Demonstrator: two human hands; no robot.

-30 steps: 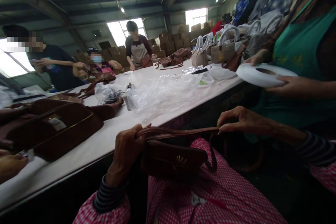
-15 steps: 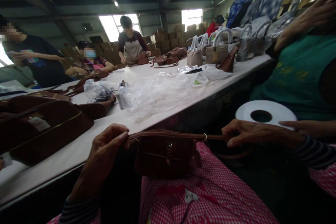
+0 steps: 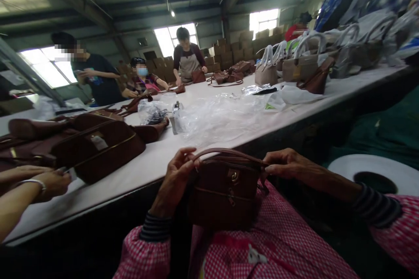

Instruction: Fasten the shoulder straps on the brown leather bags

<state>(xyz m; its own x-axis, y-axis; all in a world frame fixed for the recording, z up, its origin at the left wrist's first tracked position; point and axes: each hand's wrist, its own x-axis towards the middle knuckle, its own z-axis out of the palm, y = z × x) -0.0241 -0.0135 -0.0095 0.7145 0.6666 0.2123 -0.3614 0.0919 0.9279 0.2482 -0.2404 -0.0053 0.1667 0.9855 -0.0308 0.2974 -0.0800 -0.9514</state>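
Observation:
A small brown handbag (image 3: 216, 209) rests upright against my lap, on the pink checked apron (image 3: 278, 231). Its front carries a gold ring clasp and a zip with a hanging pull. My left hand (image 3: 176, 178) pinches the bag's top left corner, where the arched handle (image 3: 229, 151) starts. At the opposite end, my right hand (image 3: 288, 168) has its fingers closed on the handle near the right corner. The underside of the bag is dark and hard to make out.
Brown bags (image 3: 108, 150) lie on the table at left, beside another person's hands (image 3: 52, 183). Clear plastic wrap (image 3: 216, 115) covers the middle. Grey handbags (image 3: 301, 67) stand at the back right. A white roll (image 3: 369, 163) is right of me. Several people work across the table.
My right hand has come in from the far right to the bag's corner, and the handle now arches instead of lying stretched. The view has swung left, bringing another person's hands in.

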